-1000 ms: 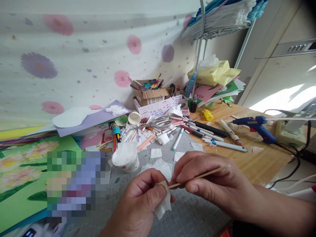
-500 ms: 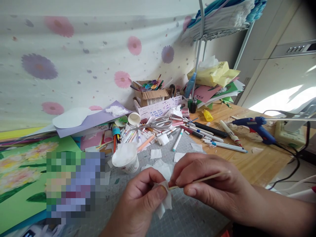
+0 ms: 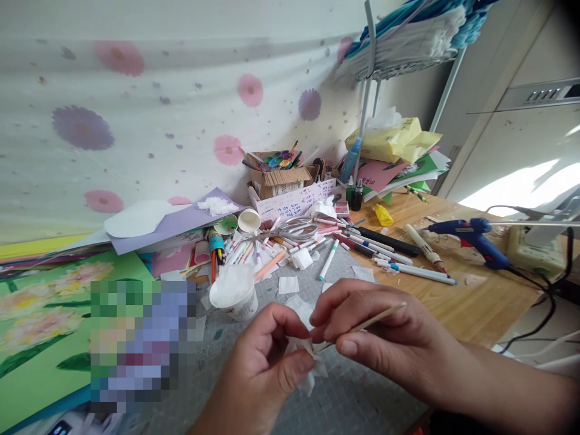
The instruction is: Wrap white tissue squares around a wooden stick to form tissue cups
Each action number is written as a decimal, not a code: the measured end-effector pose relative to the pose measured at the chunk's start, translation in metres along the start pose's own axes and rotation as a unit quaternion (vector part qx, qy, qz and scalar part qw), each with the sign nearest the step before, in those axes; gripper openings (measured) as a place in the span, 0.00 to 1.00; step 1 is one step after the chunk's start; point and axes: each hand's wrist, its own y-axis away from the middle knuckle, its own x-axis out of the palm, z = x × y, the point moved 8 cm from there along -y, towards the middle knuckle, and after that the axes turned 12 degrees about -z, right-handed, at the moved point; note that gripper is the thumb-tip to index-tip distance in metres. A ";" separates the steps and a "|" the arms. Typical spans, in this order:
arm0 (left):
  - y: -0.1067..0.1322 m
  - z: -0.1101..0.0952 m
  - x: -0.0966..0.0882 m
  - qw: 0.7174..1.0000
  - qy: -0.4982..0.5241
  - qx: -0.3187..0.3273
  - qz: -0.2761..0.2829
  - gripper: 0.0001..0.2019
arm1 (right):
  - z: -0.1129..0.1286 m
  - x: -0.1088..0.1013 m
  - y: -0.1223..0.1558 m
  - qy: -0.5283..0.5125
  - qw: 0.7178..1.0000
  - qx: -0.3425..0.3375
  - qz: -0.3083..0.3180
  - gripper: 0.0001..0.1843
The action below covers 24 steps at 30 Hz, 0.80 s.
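Standing right by this craft table and wow, it's busy. Both hands are close together in front, just above the grey cutting mat [image 3: 344, 399]. The right hand [image 3: 394, 338] has a thin wooden stick [image 3: 380, 316] pinched between thumb and fingers, slanted so the upper end pokes out over the palm and the lower end reaches the white tissue [image 3: 298, 344]. That tissue is over in the left hand [image 3: 263, 356], caught behind the thumb, with loose corners sticking out below. The index finger arches over it and I can't see what the other fingers are doing back there.

Just beyond the left hand there's a paper cup [image 3: 240, 308] with something white in it, and a flat white paper square [image 3: 289, 285] lies nearby on the mat. Behind that: a heap of markers with silver scissors [image 3: 296, 228] on top. Blue glue gun [image 3: 471, 232] is off to the right on the bare wood, and a green sheet [image 3: 40, 362] with painted flowers lies at the left.
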 end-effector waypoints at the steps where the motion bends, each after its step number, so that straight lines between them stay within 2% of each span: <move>1: 0.000 -0.001 0.000 1.000 -0.001 0.003 0.003 0.10 | -0.001 -0.001 0.000 -0.001 1.000 0.003 -0.003 0.04; 6: -0.001 -0.001 0.002 1.000 0.005 0.005 0.020 0.13 | -0.003 0.000 -0.002 -0.013 1.000 0.017 0.007 0.05; 14: 0.000 -0.008 0.004 0.995 -0.066 0.074 0.009 0.08 | -0.001 0.003 0.000 -0.011 0.999 0.015 0.030 0.06; 19: 0.000 -0.013 -0.002 0.981 -0.129 0.136 -0.048 0.09 | -0.004 0.000 0.002 0.030 0.999 0.018 0.022 0.08; 24: -0.002 -0.004 -0.009 0.981 -0.141 0.101 -0.090 0.09 | -0.008 -0.003 0.001 0.063 0.998 0.004 -0.003 0.07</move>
